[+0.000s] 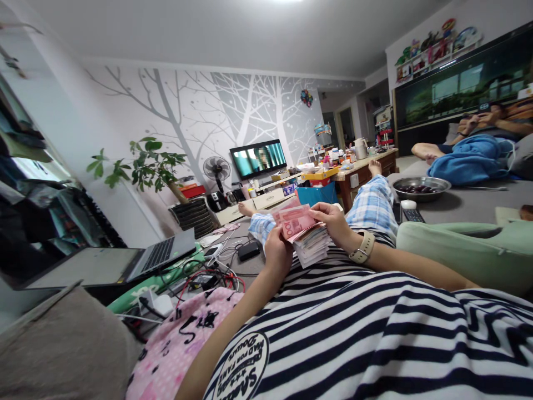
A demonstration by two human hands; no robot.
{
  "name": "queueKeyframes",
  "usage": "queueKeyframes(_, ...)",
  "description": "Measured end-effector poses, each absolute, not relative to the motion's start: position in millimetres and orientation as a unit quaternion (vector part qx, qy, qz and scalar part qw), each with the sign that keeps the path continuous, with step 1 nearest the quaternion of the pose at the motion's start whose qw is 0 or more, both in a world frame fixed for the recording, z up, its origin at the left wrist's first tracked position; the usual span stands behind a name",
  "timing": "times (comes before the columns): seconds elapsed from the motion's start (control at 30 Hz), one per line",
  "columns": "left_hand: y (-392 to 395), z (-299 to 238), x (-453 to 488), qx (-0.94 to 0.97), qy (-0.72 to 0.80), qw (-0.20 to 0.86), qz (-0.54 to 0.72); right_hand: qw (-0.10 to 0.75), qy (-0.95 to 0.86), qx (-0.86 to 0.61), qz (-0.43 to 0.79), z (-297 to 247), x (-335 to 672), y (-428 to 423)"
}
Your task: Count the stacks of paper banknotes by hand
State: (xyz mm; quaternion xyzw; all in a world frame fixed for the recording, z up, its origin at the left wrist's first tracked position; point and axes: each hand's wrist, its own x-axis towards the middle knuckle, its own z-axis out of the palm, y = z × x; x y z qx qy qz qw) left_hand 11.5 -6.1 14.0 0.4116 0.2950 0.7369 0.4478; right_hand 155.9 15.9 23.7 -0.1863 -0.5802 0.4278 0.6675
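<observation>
I lie back in a striped shirt and hold a thick stack of banknotes (310, 241) over my belly. My left hand (278, 253) grips the stack's near left side from below. My right hand (335, 222), with a beige watch on its wrist, closes on the top right of the stack, its fingers on the uppermost pink note (295, 219). My legs in blue plaid trousers (372, 205) stretch out beyond the notes.
An open laptop (120, 264) and tangled cables (208, 275) lie to my left, a pink pillow (183, 339) beside me. A metal bowl (420, 188) and remote (412, 215) sit on the right. Another person (478, 144) lies far right. A TV (258, 158) plays ahead.
</observation>
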Motion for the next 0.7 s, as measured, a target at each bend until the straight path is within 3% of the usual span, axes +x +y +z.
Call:
queueKeyframes(0.17,0.8,10.2,9.2,0.412,0.268,0.577,0.652,0.637,-0.573,-0.228,0.464,25.8,162.2,22.5)
queueKeyframes(0.33,1.3,7.5,7.6,0.403,0.277,0.621,0.613,0.63,-0.565,-0.284,0.451,23.7,161.6,27.4)
queueKeyframes(0.6,1.4,0.5,6.9,0.457,0.264,0.6,0.601,0.647,-0.538,-0.265,0.471,19.7,162.0,33.8)
queueKeyframes(0.7,3.6,-3.4,5.6,0.507,0.268,0.53,0.625,0.651,-0.541,-0.258,0.465,19.1,161.5,33.5)
